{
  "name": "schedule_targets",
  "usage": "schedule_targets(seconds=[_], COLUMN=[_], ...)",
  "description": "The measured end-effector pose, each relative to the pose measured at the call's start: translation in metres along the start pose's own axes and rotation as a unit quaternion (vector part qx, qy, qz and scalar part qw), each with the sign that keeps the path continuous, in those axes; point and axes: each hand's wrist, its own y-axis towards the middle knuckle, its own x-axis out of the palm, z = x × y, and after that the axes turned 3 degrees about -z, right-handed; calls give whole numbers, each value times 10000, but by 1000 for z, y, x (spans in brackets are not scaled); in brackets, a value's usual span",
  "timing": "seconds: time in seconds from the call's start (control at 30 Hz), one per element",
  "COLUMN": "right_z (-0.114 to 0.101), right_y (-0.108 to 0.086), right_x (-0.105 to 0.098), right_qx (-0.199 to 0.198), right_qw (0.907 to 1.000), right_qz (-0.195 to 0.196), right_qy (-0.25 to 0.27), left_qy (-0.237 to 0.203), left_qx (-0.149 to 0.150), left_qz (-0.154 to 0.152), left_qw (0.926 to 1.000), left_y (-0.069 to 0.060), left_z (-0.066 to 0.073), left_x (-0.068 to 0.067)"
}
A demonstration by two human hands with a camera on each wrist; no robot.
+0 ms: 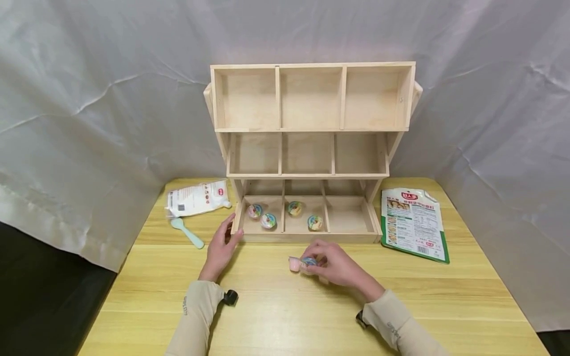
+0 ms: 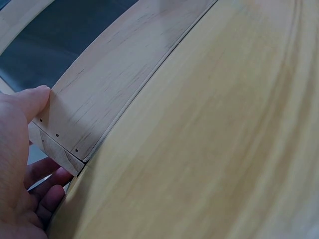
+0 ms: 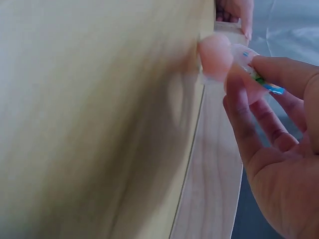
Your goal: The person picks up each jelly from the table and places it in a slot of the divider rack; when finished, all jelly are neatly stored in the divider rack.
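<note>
long beige fabric sleeves [image 1: 196, 311] on both arms; small grey lettering [image 1: 185, 305] along each forearm, illegible. small black unit [image 1: 230, 297] at each cuff's inner side.

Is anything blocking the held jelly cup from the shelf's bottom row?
Past the right hand holding the jelly cup, only the low front board of the bottom row stands in between; nothing else visible.
</note>
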Motion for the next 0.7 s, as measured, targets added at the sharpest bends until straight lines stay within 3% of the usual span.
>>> schedule_targets(seconds=[0.37, 0.7], right_z=[-3, 7], right_y=[4, 6], right_x=[-16, -19], right_qx=[111, -33], right_qw=[9967, 9820], right_qz=[572, 1188], right_qy=[568, 1466], left_qy=[-48, -53], left_qx=[48, -40], left_qz=[43, 20], left_qw=[10000, 10000], left_y=[2, 1], left_z=[0, 1], left_x=[0, 0])
